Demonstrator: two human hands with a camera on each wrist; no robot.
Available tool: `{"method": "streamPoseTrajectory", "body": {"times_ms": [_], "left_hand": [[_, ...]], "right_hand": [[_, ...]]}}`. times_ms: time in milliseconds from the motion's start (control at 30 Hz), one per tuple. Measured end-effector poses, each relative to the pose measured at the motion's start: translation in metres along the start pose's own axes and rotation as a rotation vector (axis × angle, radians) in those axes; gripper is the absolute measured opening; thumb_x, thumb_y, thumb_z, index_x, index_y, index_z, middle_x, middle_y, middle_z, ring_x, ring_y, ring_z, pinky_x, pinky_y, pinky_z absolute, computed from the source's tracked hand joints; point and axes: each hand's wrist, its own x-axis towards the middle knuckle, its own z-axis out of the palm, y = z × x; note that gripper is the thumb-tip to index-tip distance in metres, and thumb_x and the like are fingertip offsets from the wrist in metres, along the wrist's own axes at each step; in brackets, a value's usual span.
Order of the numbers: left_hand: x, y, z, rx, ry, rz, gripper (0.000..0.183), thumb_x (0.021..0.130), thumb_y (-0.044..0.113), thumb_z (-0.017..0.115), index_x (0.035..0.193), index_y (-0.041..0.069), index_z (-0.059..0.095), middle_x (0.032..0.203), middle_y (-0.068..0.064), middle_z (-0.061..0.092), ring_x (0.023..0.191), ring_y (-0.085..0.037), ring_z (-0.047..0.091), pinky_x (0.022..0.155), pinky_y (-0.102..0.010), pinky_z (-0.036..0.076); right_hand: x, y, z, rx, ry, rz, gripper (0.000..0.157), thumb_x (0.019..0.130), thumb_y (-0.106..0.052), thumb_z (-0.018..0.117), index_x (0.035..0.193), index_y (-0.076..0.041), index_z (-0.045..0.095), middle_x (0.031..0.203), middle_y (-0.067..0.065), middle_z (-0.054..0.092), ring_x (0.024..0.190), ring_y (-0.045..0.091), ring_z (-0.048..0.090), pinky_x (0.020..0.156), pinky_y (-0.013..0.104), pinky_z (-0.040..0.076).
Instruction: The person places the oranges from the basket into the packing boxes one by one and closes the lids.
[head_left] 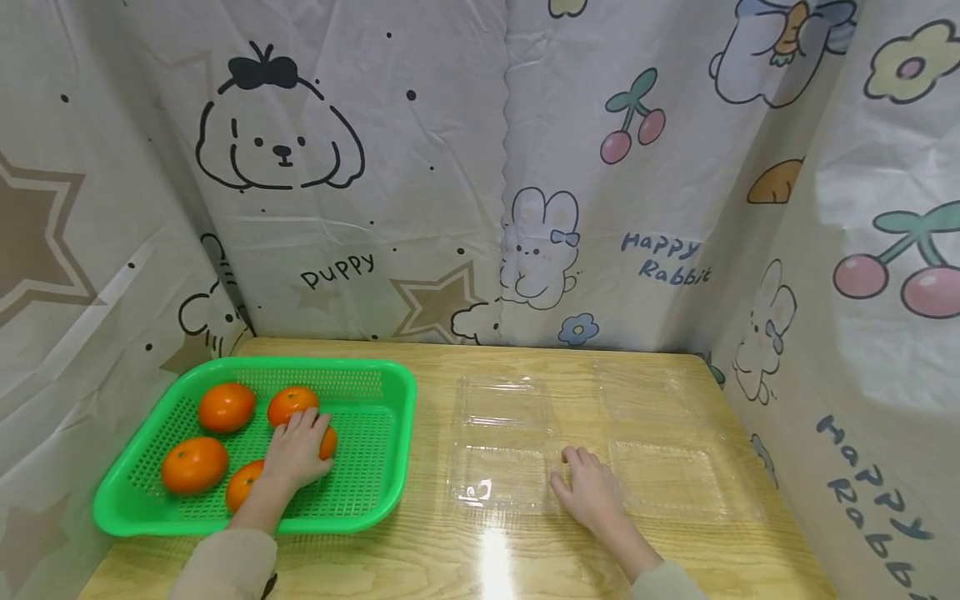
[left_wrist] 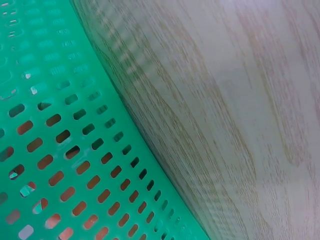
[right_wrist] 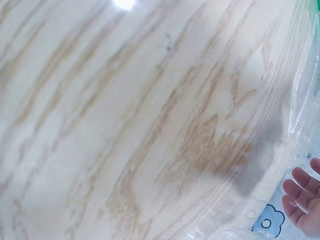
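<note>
Grips with the left hand 1 of 5 oranges in a green basket, with relaxed right hand between 2 clear containers.

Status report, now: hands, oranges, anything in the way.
Left hand over an orange in green basket, grip unclear. Right hand empty, beside clear containers. Five oranges visible, all in basket. Basket rim stands between oranges and containers.

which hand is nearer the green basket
Left. The left hand is inside the green basket, on an orange; the right hand is outside it, off to the right, near the clear boxes.
</note>
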Motion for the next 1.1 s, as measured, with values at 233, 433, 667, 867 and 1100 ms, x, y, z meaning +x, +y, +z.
{"method": "streamPoseTrajectory", "body": {"times_ms": [233, 433, 667, 867, 1100], "left_hand": [[0.002, 0.003, 0.001, -0.018, 0.016, 0.004, 0.068, 0.065, 0.023, 0.076, 0.121, -0.003, 0.049, 0.118, -0.022, 0.045, 0.104, -0.039, 0.041, 0.082, -0.057, 0.037], [0.005, 0.008, 0.000, -0.021, 0.039, 0.023, 0.068, 0.066, 0.025, 0.076, 0.121, -0.003, 0.049, 0.117, -0.022, 0.046, 0.105, -0.038, 0.040, 0.082, -0.056, 0.038], [0.008, 0.014, -0.001, -0.042, 0.054, 0.013, 0.067, 0.067, 0.026, 0.075, 0.122, -0.004, 0.048, 0.119, -0.022, 0.045, 0.109, -0.039, 0.039, 0.085, -0.056, 0.036], [0.010, 0.022, -0.002, -0.071, 0.061, 0.015, 0.067, 0.068, 0.026, 0.074, 0.122, -0.003, 0.048, 0.121, -0.023, 0.044, 0.111, -0.040, 0.038, 0.085, -0.057, 0.036], [0.014, 0.030, -0.003, -0.094, 0.084, 0.009, 0.067, 0.069, 0.027, 0.073, 0.124, -0.003, 0.047, 0.122, -0.023, 0.043, 0.111, -0.039, 0.038, 0.087, -0.057, 0.035]], "right_hand": [[-0.001, 0.000, 0.000, 0.007, 0.002, -0.004, 0.026, 0.083, -0.032, 0.059, 0.097, -0.009, 0.056, 0.092, 0.006, 0.059, 0.083, 0.025, 0.057, 0.067, 0.040, 0.047], [0.000, 0.000, 0.000, -0.013, -0.018, -0.001, 0.027, 0.085, -0.033, 0.056, 0.099, -0.009, 0.056, 0.093, 0.006, 0.059, 0.085, 0.025, 0.057, 0.067, 0.040, 0.047], [-0.001, 0.001, 0.001, -0.007, -0.020, -0.004, 0.027, 0.085, -0.033, 0.056, 0.099, -0.010, 0.056, 0.093, 0.005, 0.058, 0.085, 0.025, 0.056, 0.067, 0.040, 0.047], [-0.001, 0.002, 0.002, -0.005, -0.009, -0.007, 0.027, 0.084, -0.033, 0.056, 0.099, -0.009, 0.056, 0.092, 0.006, 0.058, 0.084, 0.024, 0.057, 0.066, 0.039, 0.047], [0.000, 0.002, 0.002, -0.010, -0.017, 0.004, 0.028, 0.085, -0.033, 0.056, 0.100, -0.010, 0.056, 0.095, 0.006, 0.059, 0.086, 0.024, 0.057, 0.068, 0.040, 0.047]]}}
